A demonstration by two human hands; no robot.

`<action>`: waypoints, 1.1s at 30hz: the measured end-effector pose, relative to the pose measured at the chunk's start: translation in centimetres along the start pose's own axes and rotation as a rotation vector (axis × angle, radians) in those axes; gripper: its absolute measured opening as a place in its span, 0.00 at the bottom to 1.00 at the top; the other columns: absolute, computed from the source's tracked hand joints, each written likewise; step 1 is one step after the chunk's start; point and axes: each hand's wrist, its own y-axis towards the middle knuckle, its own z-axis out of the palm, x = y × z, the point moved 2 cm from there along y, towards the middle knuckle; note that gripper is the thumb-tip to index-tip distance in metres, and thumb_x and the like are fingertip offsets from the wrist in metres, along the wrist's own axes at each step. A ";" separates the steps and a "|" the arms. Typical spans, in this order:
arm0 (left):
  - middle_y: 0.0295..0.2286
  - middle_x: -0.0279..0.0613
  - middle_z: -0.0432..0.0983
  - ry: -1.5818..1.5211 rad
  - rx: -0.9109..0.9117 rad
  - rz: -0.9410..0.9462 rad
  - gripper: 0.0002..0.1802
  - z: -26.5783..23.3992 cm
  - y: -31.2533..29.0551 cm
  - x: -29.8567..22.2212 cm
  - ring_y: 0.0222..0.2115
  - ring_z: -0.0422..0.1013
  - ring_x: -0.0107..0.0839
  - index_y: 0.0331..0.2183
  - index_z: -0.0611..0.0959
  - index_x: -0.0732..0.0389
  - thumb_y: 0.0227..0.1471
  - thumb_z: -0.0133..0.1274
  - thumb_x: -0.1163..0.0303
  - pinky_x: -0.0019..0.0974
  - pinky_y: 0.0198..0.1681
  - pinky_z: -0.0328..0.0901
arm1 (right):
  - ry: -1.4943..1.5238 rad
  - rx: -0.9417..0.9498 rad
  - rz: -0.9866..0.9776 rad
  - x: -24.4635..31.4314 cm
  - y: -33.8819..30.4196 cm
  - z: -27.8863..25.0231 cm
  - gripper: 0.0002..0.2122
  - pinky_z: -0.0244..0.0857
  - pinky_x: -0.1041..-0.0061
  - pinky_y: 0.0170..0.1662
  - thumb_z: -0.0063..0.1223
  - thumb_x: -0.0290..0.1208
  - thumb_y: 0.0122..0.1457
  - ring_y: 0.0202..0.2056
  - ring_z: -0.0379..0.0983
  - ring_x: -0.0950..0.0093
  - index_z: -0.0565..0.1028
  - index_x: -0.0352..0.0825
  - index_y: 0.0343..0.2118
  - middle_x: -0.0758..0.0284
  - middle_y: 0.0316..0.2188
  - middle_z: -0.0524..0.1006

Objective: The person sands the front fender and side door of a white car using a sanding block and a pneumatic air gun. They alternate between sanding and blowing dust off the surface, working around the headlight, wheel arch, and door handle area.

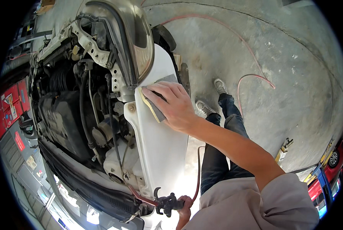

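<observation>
My right hand lies over a grey sanding pad with a yellowish foam edge, its fingers curled on it. The pad is pressed on a white car fender, just behind the headlight. A grey patch shows beyond the fingers; I cannot tell whether it is sandpaper or a mark. Lower down, my left hand is closed around the end of a black trigger-like tool. Reddish hose runs from it on both sides. Part of that hand is hidden behind my shirt.
The open engine bay lies left of the fender, with exposed hoses and brackets. A red hose curves over the concrete floor. My feet stand beside the car. A red car is at the far right.
</observation>
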 end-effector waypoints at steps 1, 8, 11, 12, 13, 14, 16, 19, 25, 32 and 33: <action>0.14 0.33 0.59 -0.014 0.002 0.008 0.14 -0.1 0.0 0.3 0.13 0.54 0.23 0.16 0.66 0.57 0.45 0.52 0.82 0.29 0.18 0.49 | 0.029 0.002 -0.005 0.4 0.2 0.2 0.24 0.59 0.68 0.49 0.54 0.24 0.44 0.48 0.65 0.70 0.72 0.37 0.49 0.69 0.45 0.69; 0.14 0.34 0.59 0.030 -0.025 -0.033 0.15 -0.7 0.4 -0.2 0.14 0.56 0.24 0.15 0.66 0.57 0.44 0.52 0.82 0.29 0.18 0.51 | 0.021 -0.025 0.014 -1.5 -0.9 0.0 0.27 0.59 0.68 0.50 0.57 0.22 0.39 0.48 0.65 0.70 0.72 0.38 0.49 0.70 0.44 0.69; 0.13 0.34 0.59 0.017 -0.010 0.001 0.16 -0.7 -0.3 0.1 0.14 0.56 0.24 0.15 0.65 0.57 0.44 0.52 0.83 0.29 0.18 0.52 | 0.066 0.007 0.188 0.7 0.1 0.5 0.29 0.58 0.67 0.50 0.57 0.21 0.39 0.49 0.64 0.69 0.70 0.37 0.51 0.67 0.45 0.69; 0.14 0.34 0.61 0.012 0.025 -0.001 0.14 -1.0 0.1 -0.1 0.14 0.56 0.24 0.16 0.67 0.58 0.45 0.52 0.82 0.29 0.18 0.51 | 0.061 -0.009 0.285 1.4 0.7 0.4 0.29 0.58 0.67 0.50 0.57 0.21 0.39 0.49 0.64 0.68 0.70 0.37 0.51 0.66 0.45 0.68; 0.15 0.34 0.62 0.007 0.059 -0.003 0.13 -1.4 0.6 0.0 0.15 0.57 0.23 0.17 0.68 0.59 0.45 0.52 0.82 0.29 0.19 0.51 | 0.049 -0.041 0.267 2.0 0.2 0.8 0.28 0.57 0.66 0.50 0.58 0.24 0.40 0.49 0.64 0.67 0.70 0.35 0.50 0.65 0.46 0.68; 0.15 0.35 0.63 -0.012 0.078 0.000 0.11 -1.3 0.7 -0.1 0.15 0.57 0.23 0.18 0.70 0.60 0.46 0.52 0.82 0.28 0.19 0.51 | 0.029 -0.038 0.188 2.6 -0.3 0.7 0.27 0.57 0.66 0.50 0.57 0.25 0.41 0.50 0.64 0.67 0.70 0.34 0.50 0.65 0.46 0.68; 0.15 0.34 0.62 0.020 0.068 -0.020 0.12 -1.0 1.0 -0.3 0.15 0.57 0.22 0.18 0.69 0.59 0.46 0.52 0.82 0.29 0.19 0.50 | -0.002 -0.058 -0.012 0.6 -1.3 1.2 0.27 0.57 0.65 0.50 0.57 0.26 0.41 0.51 0.64 0.68 0.70 0.33 0.50 0.64 0.48 0.68; 0.15 0.34 0.62 0.043 0.073 0.001 0.13 -0.9 1.1 -0.5 0.14 0.56 0.23 0.17 0.68 0.59 0.46 0.52 0.83 0.29 0.19 0.50 | -0.040 0.007 0.161 -3.4 -0.7 0.6 0.28 0.58 0.64 0.51 0.57 0.25 0.42 0.51 0.64 0.67 0.68 0.33 0.52 0.62 0.49 0.69; 0.15 0.33 0.61 0.046 0.079 -0.050 0.15 -0.8 2.2 -0.6 0.15 0.56 0.23 0.15 0.67 0.58 0.46 0.52 0.83 0.29 0.19 0.50 | 0.224 -0.068 0.561 -0.8 -5.1 3.5 0.29 0.44 0.57 0.64 0.54 0.27 0.53 0.61 0.54 0.58 0.61 0.30 0.59 0.56 0.60 0.60; 0.15 0.34 0.62 0.086 0.138 -0.072 0.15 -0.6 1.0 -1.4 0.16 0.57 0.23 0.15 0.67 0.59 0.45 0.52 0.83 0.29 0.20 0.51 | 0.256 -0.094 0.492 -3.4 -1.1 2.9 0.26 0.46 0.61 0.64 0.48 0.33 0.59 0.62 0.53 0.59 0.60 0.31 0.59 0.57 0.61 0.59; 0.15 0.34 0.62 0.084 0.118 -0.078 0.14 -0.2 1.2 -1.4 0.16 0.57 0.23 0.16 0.67 0.59 0.45 0.52 0.83 0.29 0.20 0.51 | 0.251 -0.142 0.459 -5.4 0.8 3.0 0.25 0.47 0.61 0.64 0.48 0.34 0.60 0.62 0.54 0.59 0.61 0.30 0.58 0.57 0.60 0.60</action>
